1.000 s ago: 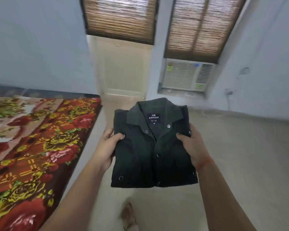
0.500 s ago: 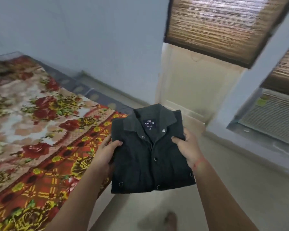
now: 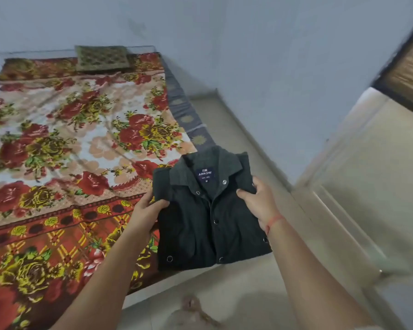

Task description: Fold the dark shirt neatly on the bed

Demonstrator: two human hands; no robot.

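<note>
Dark shirt (image 3: 202, 236) folded, L hand (image 3: 145, 211) + R hand (image 3: 260, 204) gripping sides

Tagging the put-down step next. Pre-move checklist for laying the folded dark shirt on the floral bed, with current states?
1. Left hand grips the folded dark green snap-button shirt at its left edge: ok.
2. Right hand grips its right edge: ok.
3. Fold square, collar up: ok.
4. Shirt fully over the red floral bedspread: not ok, right part is over the floor.
5. Underside layers tucked: cannot tell, hidden.
</note>
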